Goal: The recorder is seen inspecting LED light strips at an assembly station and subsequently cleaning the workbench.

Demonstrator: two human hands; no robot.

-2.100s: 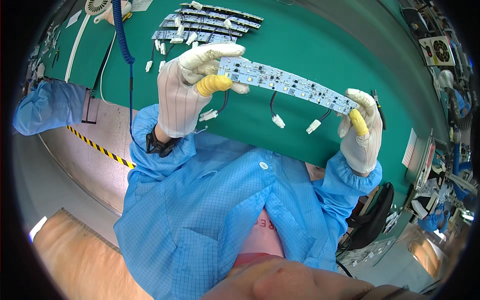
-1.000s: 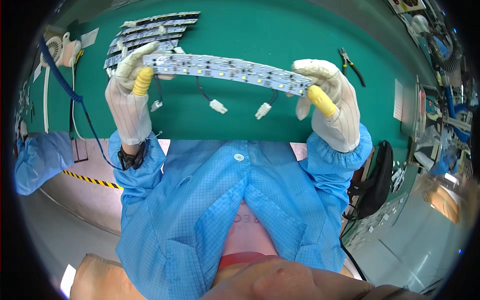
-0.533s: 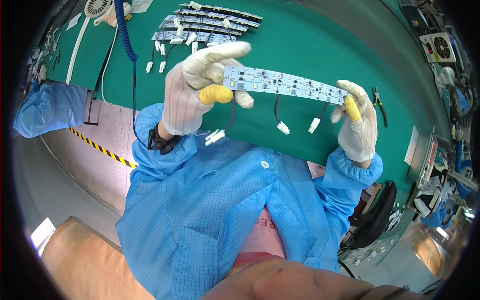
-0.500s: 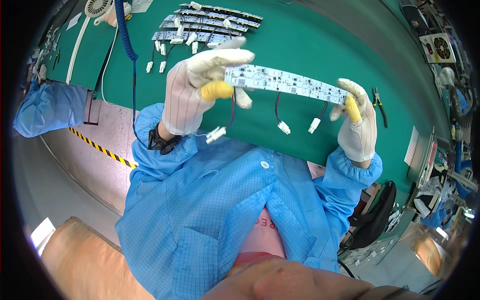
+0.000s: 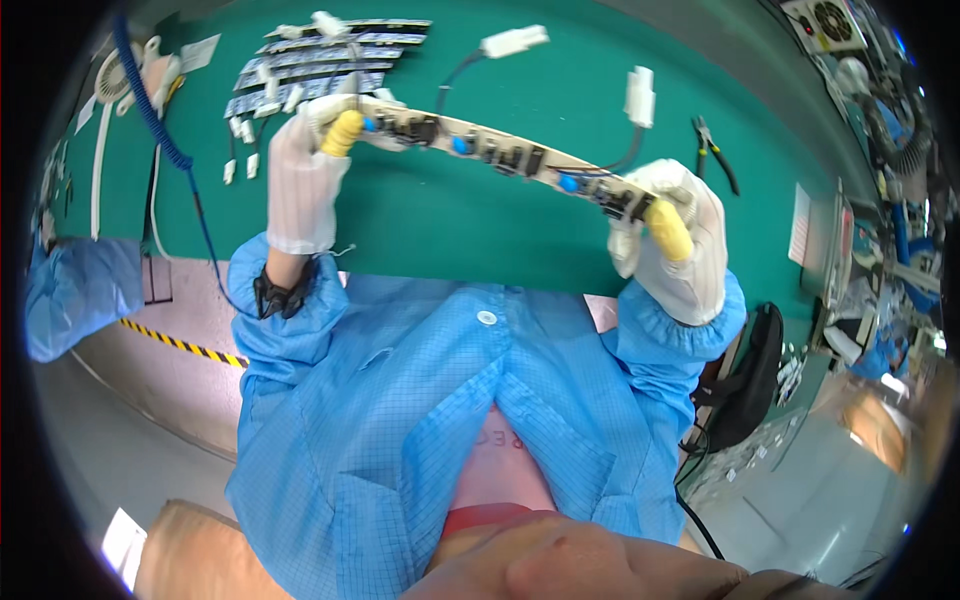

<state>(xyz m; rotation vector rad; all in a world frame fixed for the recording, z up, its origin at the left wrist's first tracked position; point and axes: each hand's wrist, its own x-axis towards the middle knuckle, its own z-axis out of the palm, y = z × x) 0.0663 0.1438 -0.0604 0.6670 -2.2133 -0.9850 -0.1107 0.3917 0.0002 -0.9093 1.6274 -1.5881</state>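
I hold one long circuit strip point(image 5: 500, 155) above the green surface point(image 5: 450, 230), left hand point(image 5: 300, 180) and right hand point(image 5: 670, 250) each pinching an end.

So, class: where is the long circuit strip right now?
Head view: circuit strip spans above the green mat, left hand and right hand pinching its ends.

The circuit board strip point(image 5: 500, 155) has both ends hidden under gloved fingers. Beyond the left hand point(image 5: 300, 180), the stacked strips point(image 5: 320, 60) are too small to count.
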